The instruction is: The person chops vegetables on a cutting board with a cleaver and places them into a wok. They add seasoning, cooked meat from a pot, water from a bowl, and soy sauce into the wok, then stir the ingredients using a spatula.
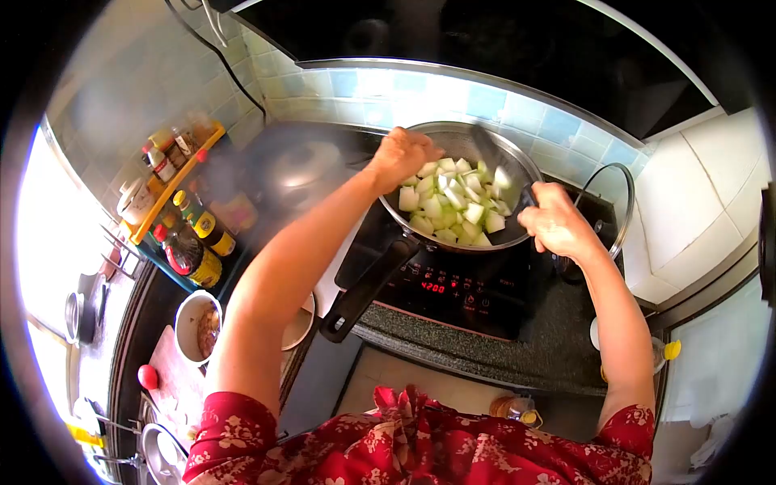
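A pan (pixel 517 151) full of pale green-white vegetable chunks (pixel 457 198) sits on the black induction cooktop (pixel 444 295), whose display glows red. Over the pan's left rim is my left hand (pixel 402 160), its fingers pressed together; what they hold, if anything, is hidden. My right hand (pixel 556 220), at the pan's right side, is closed around the handle of a dark spatula (pixel 488 149), whose blade reaches into the pan. The pan's long black handle (pixel 368 293) points toward the lower left, with neither hand on it.
A steaming lidded pot (pixel 305 166) stands left of the pan. Sauce bottles (pixel 190 255) and a spice shelf (pixel 174 187) are farther left. A white bowl (pixel 187 327) sits near a pinkish board (pixel 170 376). A glass lid (pixel 622 210) leans at right.
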`<move>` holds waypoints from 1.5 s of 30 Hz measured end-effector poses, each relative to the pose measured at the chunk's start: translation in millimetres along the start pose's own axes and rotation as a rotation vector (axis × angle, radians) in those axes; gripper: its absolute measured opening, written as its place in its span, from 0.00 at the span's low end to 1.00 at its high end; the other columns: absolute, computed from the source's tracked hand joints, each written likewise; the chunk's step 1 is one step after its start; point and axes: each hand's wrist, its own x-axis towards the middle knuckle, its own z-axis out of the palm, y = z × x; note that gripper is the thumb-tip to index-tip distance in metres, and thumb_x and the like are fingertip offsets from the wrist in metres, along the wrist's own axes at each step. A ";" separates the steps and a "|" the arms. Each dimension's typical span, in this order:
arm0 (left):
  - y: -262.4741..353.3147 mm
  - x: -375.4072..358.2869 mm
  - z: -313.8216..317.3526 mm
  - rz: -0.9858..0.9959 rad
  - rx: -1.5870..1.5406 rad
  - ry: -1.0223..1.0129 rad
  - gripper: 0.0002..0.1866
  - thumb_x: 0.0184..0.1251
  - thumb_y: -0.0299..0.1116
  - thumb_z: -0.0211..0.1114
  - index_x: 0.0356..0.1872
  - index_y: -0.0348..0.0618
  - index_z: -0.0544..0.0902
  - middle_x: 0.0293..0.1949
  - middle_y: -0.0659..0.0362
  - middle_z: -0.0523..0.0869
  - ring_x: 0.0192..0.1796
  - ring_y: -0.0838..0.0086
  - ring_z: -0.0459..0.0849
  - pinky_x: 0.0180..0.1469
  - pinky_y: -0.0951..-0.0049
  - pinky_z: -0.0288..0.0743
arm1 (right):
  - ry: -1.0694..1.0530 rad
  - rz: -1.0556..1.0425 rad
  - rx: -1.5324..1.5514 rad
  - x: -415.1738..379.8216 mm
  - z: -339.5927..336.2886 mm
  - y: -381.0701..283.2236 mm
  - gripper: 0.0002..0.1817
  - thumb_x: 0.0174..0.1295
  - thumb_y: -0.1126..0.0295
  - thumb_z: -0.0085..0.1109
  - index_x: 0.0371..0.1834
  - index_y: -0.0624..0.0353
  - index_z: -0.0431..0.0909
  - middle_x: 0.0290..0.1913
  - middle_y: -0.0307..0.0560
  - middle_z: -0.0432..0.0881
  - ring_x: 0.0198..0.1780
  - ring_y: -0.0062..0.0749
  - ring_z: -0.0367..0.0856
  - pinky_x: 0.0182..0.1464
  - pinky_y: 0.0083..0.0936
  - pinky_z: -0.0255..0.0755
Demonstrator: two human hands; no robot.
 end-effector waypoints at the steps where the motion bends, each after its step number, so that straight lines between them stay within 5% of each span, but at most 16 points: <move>1: 10.9 -9.8 -9.4 -0.030 -0.077 0.028 0.20 0.54 0.38 0.67 0.43 0.33 0.82 0.36 0.49 0.85 0.37 0.69 0.81 0.42 0.74 0.75 | -0.070 0.019 -0.112 5.9 0.8 3.6 0.05 0.50 0.76 0.47 0.25 0.68 0.65 0.16 0.44 0.68 0.12 0.28 0.69 0.15 0.27 0.63; 4: 25.4 -43.5 -31.8 -0.006 -0.046 0.125 0.15 0.58 0.33 0.64 0.42 0.33 0.83 0.35 0.55 0.85 0.39 0.74 0.79 0.40 0.76 0.72 | 0.053 -0.106 -0.003 16.1 11.7 14.6 0.06 0.49 0.76 0.47 0.25 0.70 0.65 0.16 0.45 0.68 0.12 0.29 0.70 0.15 0.29 0.64; 7: 33.6 -87.4 -57.1 0.106 0.103 0.221 0.14 0.61 0.33 0.61 0.42 0.33 0.82 0.36 0.56 0.85 0.40 0.75 0.79 0.44 0.76 0.71 | 0.092 -0.158 -0.250 29.0 12.3 18.7 0.07 0.50 0.76 0.47 0.28 0.71 0.65 0.16 0.45 0.68 0.12 0.30 0.69 0.16 0.29 0.64; 9: 50.4 -131.1 -67.4 0.126 0.161 0.281 0.14 0.61 0.32 0.60 0.43 0.32 0.81 0.37 0.56 0.85 0.42 0.74 0.80 0.48 0.76 0.71 | 0.289 -0.400 -0.084 22.8 22.9 14.1 0.08 0.51 0.76 0.46 0.30 0.72 0.65 0.16 0.45 0.68 0.12 0.30 0.68 0.16 0.29 0.65; 13: 51.1 -216.1 -97.8 0.146 0.088 0.492 0.13 0.62 0.31 0.60 0.44 0.33 0.81 0.43 0.55 0.84 0.47 0.75 0.80 0.53 0.74 0.70 | 0.160 -0.250 0.102 14.3 27.5 -13.7 0.07 0.53 0.74 0.47 0.32 0.67 0.68 0.17 0.42 0.68 0.12 0.24 0.67 0.15 0.25 0.62; 17: 28.2 -299.9 -129.3 0.173 0.053 0.767 0.13 0.60 0.28 0.60 0.44 0.33 0.81 0.43 0.54 0.84 0.47 0.72 0.81 0.53 0.73 0.71 | 0.249 -0.413 0.433 -26.1 64.2 -58.6 0.09 0.58 0.72 0.52 0.36 0.66 0.68 0.19 0.39 0.69 0.12 0.21 0.64 0.15 0.19 0.60; 20: 25.0 -377.5 -151.9 -0.056 0.012 1.010 0.13 0.60 0.26 0.61 0.45 0.33 0.81 0.43 0.54 0.84 0.47 0.73 0.81 0.53 0.74 0.72 | 0.050 -0.481 0.587 -89.7 99.1 -103.3 0.12 0.59 0.71 0.51 0.41 0.69 0.68 0.19 0.39 0.69 0.13 0.20 0.64 0.15 0.17 0.61; 23: 5.9 -454.8 -167.1 0.150 -0.147 1.129 0.15 0.58 0.24 0.63 0.48 0.33 0.79 0.44 0.54 0.84 0.49 0.73 0.81 0.53 0.75 0.73 | -0.196 -0.577 0.640 -165.4 148.9 -137.3 0.14 0.57 0.72 0.53 0.44 0.70 0.69 0.20 0.41 0.70 0.13 0.20 0.66 0.15 0.17 0.63; 27: -41.4 -555.3 -190.5 -0.007 0.284 1.373 0.28 0.52 0.27 0.70 0.57 0.36 0.73 0.54 0.53 0.78 0.57 0.69 0.75 0.61 0.68 0.66 | -0.716 -0.368 0.640 -204.3 253.6 -168.5 0.12 0.55 0.76 0.52 0.43 0.68 0.69 0.20 0.41 0.72 0.14 0.20 0.68 0.16 0.16 0.64; 29: -54.0 -621.4 -199.0 -0.276 0.525 1.301 0.48 0.39 0.38 0.77 0.65 0.36 0.62 0.60 0.46 0.71 0.65 0.61 0.67 0.66 0.62 0.58 | -0.942 -0.283 0.660 -221.1 310.3 -177.4 0.09 0.58 0.76 0.52 0.40 0.67 0.69 0.21 0.41 0.72 0.15 0.20 0.70 0.18 0.17 0.65; 33: -115.9 -731.4 -189.1 -0.616 0.622 1.084 0.62 0.27 0.49 0.80 0.68 0.39 0.53 0.64 0.40 0.58 0.68 0.51 0.56 0.67 0.56 0.51 | -1.217 0.005 0.614 -241.3 436.1 -188.7 0.06 0.61 0.73 0.54 0.34 0.64 0.69 0.22 0.43 0.75 0.17 0.23 0.73 0.21 0.18 0.66; 36: -158.7 -761.2 -158.3 -0.989 0.743 0.939 0.66 0.26 0.53 0.79 0.69 0.42 0.48 0.67 0.41 0.51 0.70 0.47 0.51 0.66 0.40 0.44 | -1.232 0.096 0.592 -257.7 501.5 -166.9 0.07 0.62 0.70 0.54 0.31 0.63 0.69 0.22 0.43 0.75 0.17 0.24 0.73 0.19 0.19 0.66; 45: -215.5 -731.1 -177.1 -0.867 0.829 0.976 0.63 0.29 0.57 0.76 0.69 0.46 0.51 0.65 0.39 0.58 0.70 0.46 0.52 0.62 0.32 0.43 | -1.178 0.165 0.520 -280.9 566.2 -167.5 0.09 0.63 0.67 0.53 0.32 0.63 0.69 0.23 0.45 0.76 0.18 0.26 0.76 0.18 0.20 0.72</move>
